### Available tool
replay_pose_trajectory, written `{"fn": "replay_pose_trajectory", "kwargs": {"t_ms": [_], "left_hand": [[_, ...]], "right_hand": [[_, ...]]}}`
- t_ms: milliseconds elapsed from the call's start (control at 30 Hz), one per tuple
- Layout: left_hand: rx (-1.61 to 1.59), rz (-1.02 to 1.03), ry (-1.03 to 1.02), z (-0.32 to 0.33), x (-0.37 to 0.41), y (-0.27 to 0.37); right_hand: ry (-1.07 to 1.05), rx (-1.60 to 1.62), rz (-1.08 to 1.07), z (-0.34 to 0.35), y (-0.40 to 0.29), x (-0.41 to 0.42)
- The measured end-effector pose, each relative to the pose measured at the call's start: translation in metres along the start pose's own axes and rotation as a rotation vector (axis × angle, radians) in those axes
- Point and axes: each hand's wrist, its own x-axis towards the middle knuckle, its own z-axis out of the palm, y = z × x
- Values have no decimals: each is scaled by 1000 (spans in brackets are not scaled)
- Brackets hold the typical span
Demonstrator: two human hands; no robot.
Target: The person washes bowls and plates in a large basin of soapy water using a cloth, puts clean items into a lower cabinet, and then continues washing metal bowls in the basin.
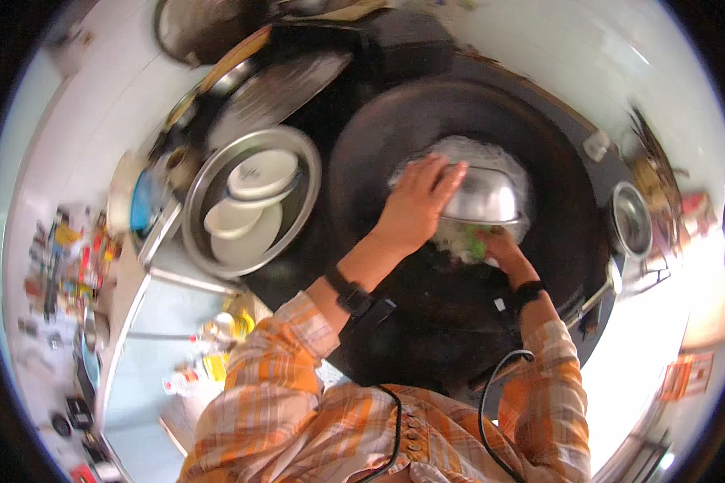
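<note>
A shiny metal bowl point(480, 193) is tilted on its side over sudsy water point(459, 148) in a large dark wok point(362, 139). My left hand point(414, 202) holds it at the left, fingers spread along its outer side. Below the rim, my right hand point(501, 246) grips a green scrubber or cloth point(475, 243) against the bowl's mouth; its fingertips are partly hidden. Whitish material, foam or cloth, shows under that hand, too blurred to tell.
Left of the wok, a steel basin point(190, 229) holds white bowls point(264, 172) and a plate point(248, 241). A large round metal lid point(278, 96) leans behind it. At the right are a small metal bowl point(631, 220) and a ladle point(610, 278). Bottles point(241, 323) stand lower left.
</note>
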Motion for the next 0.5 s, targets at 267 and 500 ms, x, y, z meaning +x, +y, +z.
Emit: {"fn": "replay_pose_trajectory", "kwargs": {"t_ms": [267, 500], "left_hand": [[-204, -103, 164, -31, -9, 25], [-467, -506, 176, -44, -51, 33]], "right_hand": [[125, -31, -439, -28, 32, 3], [10, 186, -308, -7, -58, -58]]}}
